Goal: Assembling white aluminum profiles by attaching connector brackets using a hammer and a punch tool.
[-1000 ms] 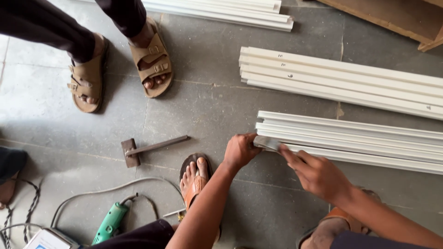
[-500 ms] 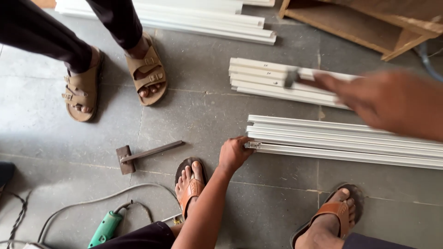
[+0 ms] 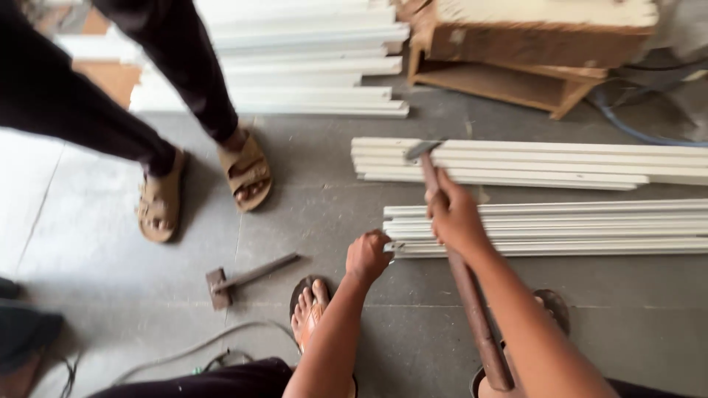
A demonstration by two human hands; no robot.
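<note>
My left hand (image 3: 367,256) grips the near end of a stack of white profile strips (image 3: 560,228) lying on the grey floor. My right hand (image 3: 455,215) is closed around the long brown handle of a hammer (image 3: 451,243). The hammer's metal head (image 3: 422,149) is raised above the ends of a second stack of white strips (image 3: 516,162) farther back. My foot in an orange sandal (image 3: 308,313) rests on the floor just below my left hand.
A second hammer (image 3: 243,277) lies on the floor at left. Another person stands at upper left in tan sandals (image 3: 247,173). More white strips (image 3: 310,66) are piled at the back, beside a wooden frame (image 3: 516,66). A cable (image 3: 192,350) runs along the floor.
My right hand has come back from the far right toward the strips, with the hammer now raised over them. The view has shifted, and my left hand stays on the strip ends.
</note>
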